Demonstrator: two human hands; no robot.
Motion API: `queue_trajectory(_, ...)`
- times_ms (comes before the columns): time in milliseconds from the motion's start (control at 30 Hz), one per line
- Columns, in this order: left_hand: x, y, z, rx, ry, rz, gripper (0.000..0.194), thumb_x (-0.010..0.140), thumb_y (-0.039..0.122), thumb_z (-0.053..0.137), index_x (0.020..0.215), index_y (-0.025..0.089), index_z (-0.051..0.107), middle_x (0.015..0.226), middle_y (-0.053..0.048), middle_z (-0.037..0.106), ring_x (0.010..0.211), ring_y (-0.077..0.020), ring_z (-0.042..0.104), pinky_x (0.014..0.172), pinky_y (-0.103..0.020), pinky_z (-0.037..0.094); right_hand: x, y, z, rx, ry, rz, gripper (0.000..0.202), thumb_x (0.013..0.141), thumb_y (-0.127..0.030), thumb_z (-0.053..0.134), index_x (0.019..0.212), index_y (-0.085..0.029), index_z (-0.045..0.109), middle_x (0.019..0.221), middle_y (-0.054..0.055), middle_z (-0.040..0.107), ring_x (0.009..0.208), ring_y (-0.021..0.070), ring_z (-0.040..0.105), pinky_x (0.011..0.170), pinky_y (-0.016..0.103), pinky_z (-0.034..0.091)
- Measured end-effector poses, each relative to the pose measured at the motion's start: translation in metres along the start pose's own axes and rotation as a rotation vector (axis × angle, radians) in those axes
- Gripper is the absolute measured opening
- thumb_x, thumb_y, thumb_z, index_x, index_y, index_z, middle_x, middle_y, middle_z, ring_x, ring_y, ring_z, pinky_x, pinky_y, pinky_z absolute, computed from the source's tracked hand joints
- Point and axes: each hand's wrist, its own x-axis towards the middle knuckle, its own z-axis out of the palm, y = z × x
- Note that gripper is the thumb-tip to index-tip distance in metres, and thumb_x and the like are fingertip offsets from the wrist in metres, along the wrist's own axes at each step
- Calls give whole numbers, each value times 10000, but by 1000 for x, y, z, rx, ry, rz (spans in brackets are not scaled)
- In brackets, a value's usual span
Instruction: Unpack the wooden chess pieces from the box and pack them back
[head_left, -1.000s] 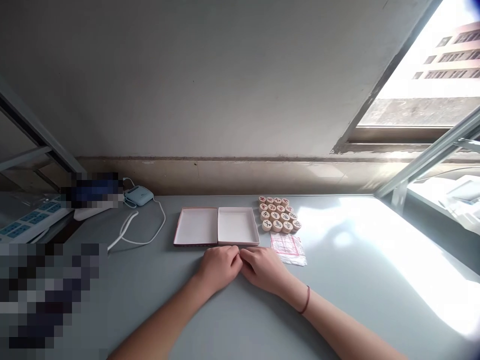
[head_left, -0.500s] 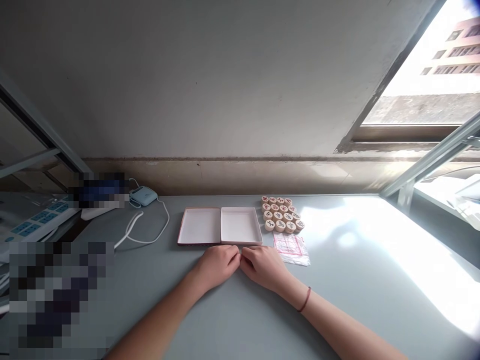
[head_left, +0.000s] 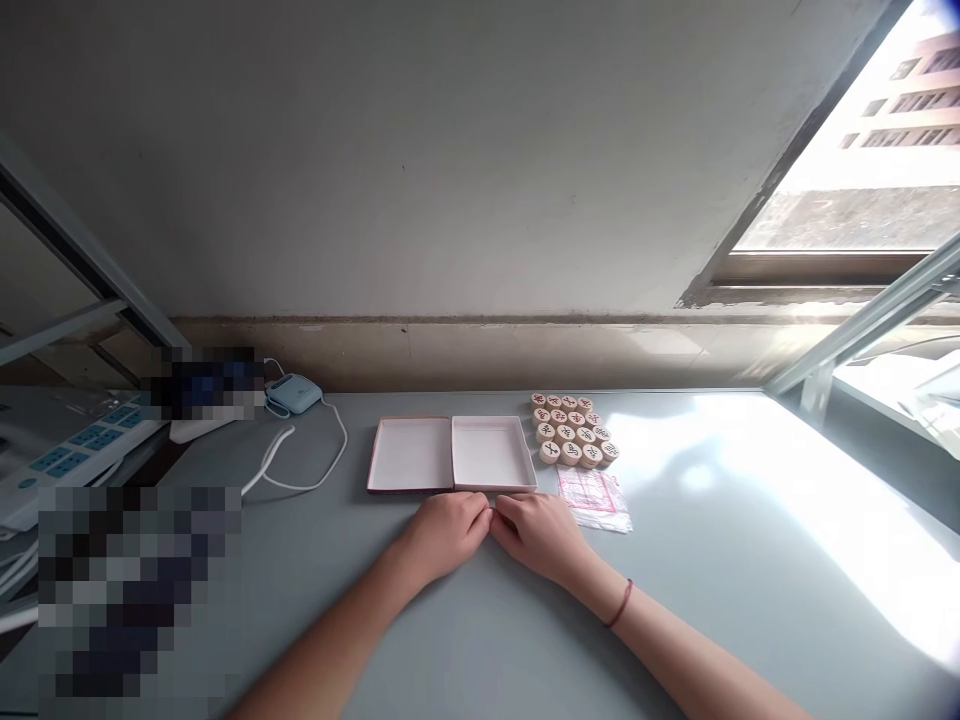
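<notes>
My left hand (head_left: 452, 533) and my right hand (head_left: 541, 533) rest on the grey table with their fingers curled in, knuckles forward and thumbs close together. Nothing shows in either of them. Just beyond them lie two shallow square box halves side by side, white inside: the left box half (head_left: 412, 455) and the right box half (head_left: 493, 452). To the right of these stand stacked wooden Chinese chess pieces (head_left: 570, 432) in rows, with red and black characters. A folded plastic sheet with red grid lines (head_left: 595, 500) lies near my right hand, in front of the pieces.
At the left are a light blue device (head_left: 295, 393) with a white cable (head_left: 330, 470), a white power strip (head_left: 82, 450) and blurred-out items. A wall closes off the back. Metal frame bars (head_left: 862, 330) rise at both sides, and sunlight falls on the right.
The whole view has shifted slightly, so everything appears a little further right. My hands keep their curled pose, and the box halves and chess pieces stay in place.
</notes>
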Motion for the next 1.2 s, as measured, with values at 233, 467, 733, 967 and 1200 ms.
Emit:
queue_trajectory(233, -3, 5, -1, 49, -2, -14, 283, 941, 193, 370, 699, 190, 518, 712, -16, 613, 656, -150, 567, 580, -254, 349, -2, 0, -1, -11, 2, 3, 285, 877, -247, 466, 608, -171, 522, 591, 17, 623, 519, 101, 518, 505, 282, 153)
queue_trajectory(467, -3, 7, -3, 70, -15, 13, 286, 940, 191, 367, 712, 187, 539, 731, -19, 614, 666, -155, 569, 590, -261, 362, -5, -2, -8, 7, -37, -13, 264, 883, -217, 466, 628, -174, 520, 610, 14, 610, 536, 107, 514, 506, 280, 166)
queue_trajectory(733, -3, 10, -5, 59, -34, -31, 242, 932, 225, 422, 740, 188, 565, 746, -16, 623, 692, -160, 584, 604, -259, 372, -9, 3, -13, 72, -42, -68, 245, 884, -169, 461, 642, -182, 499, 626, 2, 574, 566, 112, 501, 513, 259, 220)
queue_trajectory(967, -4, 14, -7, 21, -35, -55, 203, 908, 193, 441, 775, 194, 593, 757, -9, 633, 707, -153, 593, 621, -242, 390, -14, 7, -23, 172, -76, -110, 242, 893, -191, 482, 652, -191, 507, 636, 4, 539, 613, 137, 513, 527, 245, 314)
queue_trajectory(1200, -6, 16, -11, -14, -34, -17, 171, 897, 203, 475, 805, 208, 619, 751, 4, 647, 686, -147, 597, 609, -244, 397, -17, 21, -42, 318, -172, -130, 123, 852, -180, 535, 742, -199, 586, 665, -12, 559, 589, 109, 487, 534, 223, 363)
